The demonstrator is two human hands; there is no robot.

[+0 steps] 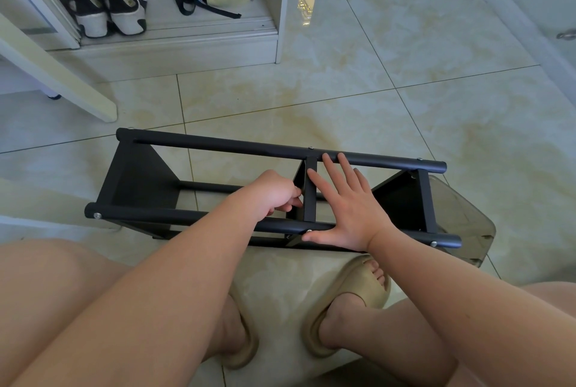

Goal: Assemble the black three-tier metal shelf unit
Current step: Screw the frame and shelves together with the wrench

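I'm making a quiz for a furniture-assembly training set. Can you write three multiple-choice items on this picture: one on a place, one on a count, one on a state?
1. Where do the sneakers stand? A) in the open cabinet B) beside the feet C) on a table
2. How many panels does the shelf unit hold? A) one B) three C) five
3. How does the right hand lie? A) fisted B) flat, fingers spread C) round a screwdriver

Answers: 1 A, they sit on the cabinet's floor at upper left. 2 B, there is one panel at each end plus the middle panel. 3 B, its palm and straight fingers rest across the middle panel.
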